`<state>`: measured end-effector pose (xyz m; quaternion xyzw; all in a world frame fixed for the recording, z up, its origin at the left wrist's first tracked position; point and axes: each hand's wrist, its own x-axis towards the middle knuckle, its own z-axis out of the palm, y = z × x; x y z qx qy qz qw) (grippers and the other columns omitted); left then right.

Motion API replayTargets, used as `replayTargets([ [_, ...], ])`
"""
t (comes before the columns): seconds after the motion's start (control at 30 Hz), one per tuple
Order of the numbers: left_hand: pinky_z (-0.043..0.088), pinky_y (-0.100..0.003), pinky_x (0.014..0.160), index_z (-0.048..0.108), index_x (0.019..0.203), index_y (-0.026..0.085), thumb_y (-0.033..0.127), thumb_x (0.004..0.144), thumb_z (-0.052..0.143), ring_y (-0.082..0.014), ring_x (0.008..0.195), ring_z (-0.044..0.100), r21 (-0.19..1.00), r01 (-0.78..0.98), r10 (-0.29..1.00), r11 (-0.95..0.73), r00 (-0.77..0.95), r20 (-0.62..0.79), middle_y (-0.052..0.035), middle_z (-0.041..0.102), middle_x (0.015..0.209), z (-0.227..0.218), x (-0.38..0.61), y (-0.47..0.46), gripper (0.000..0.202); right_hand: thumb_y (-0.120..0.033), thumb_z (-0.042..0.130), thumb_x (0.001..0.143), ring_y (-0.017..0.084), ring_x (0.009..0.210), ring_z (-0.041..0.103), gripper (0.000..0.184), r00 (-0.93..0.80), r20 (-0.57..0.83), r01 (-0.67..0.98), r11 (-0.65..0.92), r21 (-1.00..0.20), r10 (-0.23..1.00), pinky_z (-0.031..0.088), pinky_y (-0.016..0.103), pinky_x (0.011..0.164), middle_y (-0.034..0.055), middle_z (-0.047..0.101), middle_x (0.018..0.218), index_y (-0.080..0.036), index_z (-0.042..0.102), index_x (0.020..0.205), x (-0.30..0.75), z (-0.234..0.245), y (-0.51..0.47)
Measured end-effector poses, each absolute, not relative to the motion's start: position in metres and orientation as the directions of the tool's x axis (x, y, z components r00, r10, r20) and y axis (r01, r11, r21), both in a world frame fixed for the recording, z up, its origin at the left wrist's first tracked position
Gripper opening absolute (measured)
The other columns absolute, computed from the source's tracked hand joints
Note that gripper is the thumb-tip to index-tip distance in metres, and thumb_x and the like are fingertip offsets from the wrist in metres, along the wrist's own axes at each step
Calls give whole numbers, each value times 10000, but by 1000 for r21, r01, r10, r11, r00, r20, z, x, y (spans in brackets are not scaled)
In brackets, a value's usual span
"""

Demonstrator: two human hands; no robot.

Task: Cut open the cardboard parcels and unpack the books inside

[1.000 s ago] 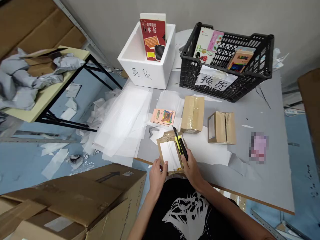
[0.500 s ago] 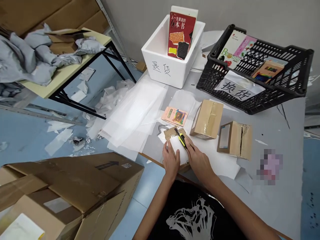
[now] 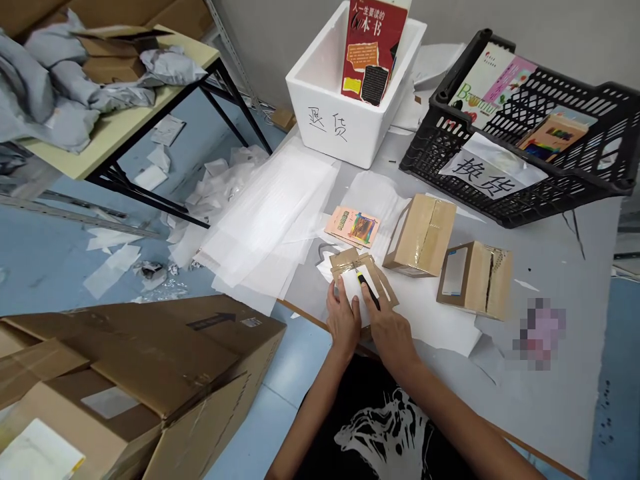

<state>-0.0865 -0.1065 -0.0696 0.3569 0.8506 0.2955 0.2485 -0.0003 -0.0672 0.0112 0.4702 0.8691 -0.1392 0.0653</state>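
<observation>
At the table's near edge lies a small cardboard box [image 3: 345, 259] with a white label on top. My left hand [image 3: 344, 319] rests on its left side, fingers stretched along the label. My right hand [image 3: 393, 327] is wrapped round a yellow and black utility knife [image 3: 367, 288], whose tip touches or hovers just over the box top; I cannot tell which. Just beyond the box are a few pink booklets [image 3: 353, 227]. To the right stand two closed cardboard boxes, a taller one [image 3: 423, 233] and a lower one [image 3: 475, 280].
A white foam bin [image 3: 325, 133] with a red book [image 3: 373, 50] and a black crate [image 3: 500, 197] holding books stand at the back. White foam sheets [image 3: 270, 213] cover the table's left side. A large open carton [image 3: 200, 360] is at lower left; grey bags [image 3: 65, 87] lie on another table.
The knife has turned and its tip has come to the box's far part; my right hand has shifted with it. A brown flap now shows at the box's right side. The view has tilted slightly.
</observation>
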Motion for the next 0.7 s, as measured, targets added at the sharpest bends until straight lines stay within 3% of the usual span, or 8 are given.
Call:
replayTargets([
  [0.13, 429, -457, 968, 239, 1467, 208, 400, 937, 318, -296, 1310, 366, 673, 450, 748, 587, -621, -236, -156, 289, 1470, -68, -86, -106, 569, -80, 326, 894, 181, 669, 648, 594, -534, -294, 845, 514, -148, 793, 512, 291, 579, 137, 622, 1060, -261, 303, 1460, 1, 12, -69],
  [0.53, 424, -447, 982, 235, 1469, 232, 393, 933, 331, -281, 1308, 373, 675, 444, 740, 590, -632, -231, -133, 303, 1468, -69, -86, -105, 568, 2, 340, 842, 140, 674, 628, 728, -560, -273, 826, 555, -102, 782, 514, 250, 579, 87, 617, 1058, -298, 190, 1488, 13, 6, -86],
  [0.7, 441, -444, 954, 199, 1480, 251, 395, 933, 319, -290, 1297, 385, 669, 433, 735, 604, -627, -258, -127, 290, 1478, -69, -87, -105, 578, -3, 339, 849, 139, 608, 626, 693, -551, -289, 830, 551, -91, 782, 505, 258, 539, 96, 622, 1026, -284, 247, 1475, 12, 14, -91],
])
